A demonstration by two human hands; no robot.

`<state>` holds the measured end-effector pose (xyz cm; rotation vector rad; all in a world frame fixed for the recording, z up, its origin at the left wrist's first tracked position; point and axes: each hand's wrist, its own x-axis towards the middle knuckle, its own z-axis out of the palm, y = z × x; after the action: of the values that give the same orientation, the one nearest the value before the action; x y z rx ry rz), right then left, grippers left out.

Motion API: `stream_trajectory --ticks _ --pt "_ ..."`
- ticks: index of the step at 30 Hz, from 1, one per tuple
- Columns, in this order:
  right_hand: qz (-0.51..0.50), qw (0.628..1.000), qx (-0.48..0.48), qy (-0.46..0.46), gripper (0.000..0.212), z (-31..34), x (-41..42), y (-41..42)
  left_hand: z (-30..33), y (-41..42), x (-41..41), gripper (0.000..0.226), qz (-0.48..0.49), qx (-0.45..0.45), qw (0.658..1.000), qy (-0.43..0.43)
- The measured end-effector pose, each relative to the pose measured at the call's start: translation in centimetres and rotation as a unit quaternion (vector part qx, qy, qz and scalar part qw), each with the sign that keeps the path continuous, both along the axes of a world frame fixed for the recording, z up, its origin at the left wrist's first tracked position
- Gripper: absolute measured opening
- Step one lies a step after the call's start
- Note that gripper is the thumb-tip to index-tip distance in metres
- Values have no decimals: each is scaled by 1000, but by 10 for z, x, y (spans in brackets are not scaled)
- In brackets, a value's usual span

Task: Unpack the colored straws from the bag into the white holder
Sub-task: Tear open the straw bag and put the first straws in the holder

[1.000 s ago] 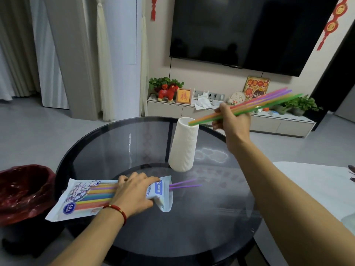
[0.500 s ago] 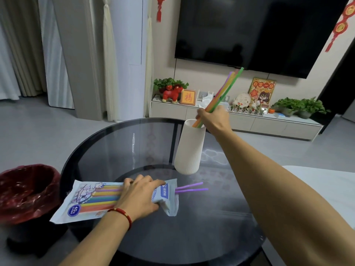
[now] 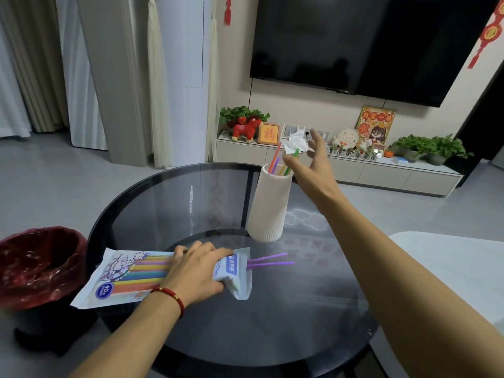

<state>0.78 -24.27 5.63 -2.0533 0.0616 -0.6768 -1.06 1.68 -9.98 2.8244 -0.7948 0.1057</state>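
Right hand (image 3: 311, 165) hangs empty and spread beside the white holder (image 3: 270, 205) mid-frame, several straws (image 3: 281, 162) in; left hand (image 3: 196, 271) pins the bag (image 3: 122, 279) lower left, plenty still inside.

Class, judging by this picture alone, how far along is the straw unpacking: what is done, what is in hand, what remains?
Done: several straws stand in the white holder. In hand: the right hand is open beside them; the left hand presses the bag. Left: two purple straws poking from the bag's mouth.
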Motion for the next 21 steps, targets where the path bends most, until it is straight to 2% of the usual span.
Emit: stream_trajectory --ticks 3,4,6,8,9,13,15,17,21 --pt "-82 993 -24 -87 54 -25 -38 3 1 2 1 77 -3 -1 1000 -9" --pt "-94 992 -26 -79 42 -42 -51 4 1 2 1 80 -4 -3 1000 -9" --pt "-52 996 -69 18 28 -83 -76 7 0 1 1 87 -6 -5 1000 -9" --pt "36 985 -111 126 31 -116 -95 13 1 0 2 90 -14 -14 1000 -16" --pt "66 981 -114 146 32 -126 -100 16 2 0 3 91 -19 -21 999 -19" --pt "92 981 -146 91 14 -140 -99 32 5 0 2 105 -25 0 1000 -11" --pt "111 981 -145 63 14 -142 -98 39 3 -1 1 112 -28 13 1000 -3" --pt "125 984 -105 71 19 -144 -96 43 6 0 0 114 -43 3 999 18" --pt "193 966 67 161 25 -141 -90 39 16 8 1 109 -65 -51 996 45"
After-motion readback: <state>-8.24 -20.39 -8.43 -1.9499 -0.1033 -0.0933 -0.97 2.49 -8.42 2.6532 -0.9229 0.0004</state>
